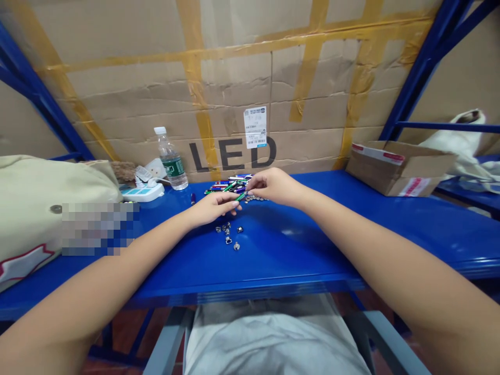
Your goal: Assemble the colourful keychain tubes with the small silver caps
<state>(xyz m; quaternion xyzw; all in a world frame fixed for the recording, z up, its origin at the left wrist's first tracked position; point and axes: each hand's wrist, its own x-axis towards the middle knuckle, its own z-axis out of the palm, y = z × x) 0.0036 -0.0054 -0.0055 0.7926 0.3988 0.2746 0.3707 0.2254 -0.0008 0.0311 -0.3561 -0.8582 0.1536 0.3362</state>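
Observation:
A slim shiny green tube [240, 197], pen-like, lies between the closed fingers of my left hand [213, 207]. My right hand [275, 186] is closed in a pinch at the tube's upper right end; whatever its fingertips hold is too small to make out. Just behind both hands is a heap of similar metallic tubes [222, 186] in blue, green, red and silver. Small round silver discs [258, 198] lie under my right hand, partly hidden by it. Several little silver metal fittings [228, 240] are scattered on the blue table nearer to me.
A water bottle [172, 160] stands at the back left, beside a white power strip [144, 192] with plugs. A pale cloth bag [50, 203] covers the table's left end. An open cardboard box [394, 166] sits at right. A large taped carton [226, 99] walls off the back.

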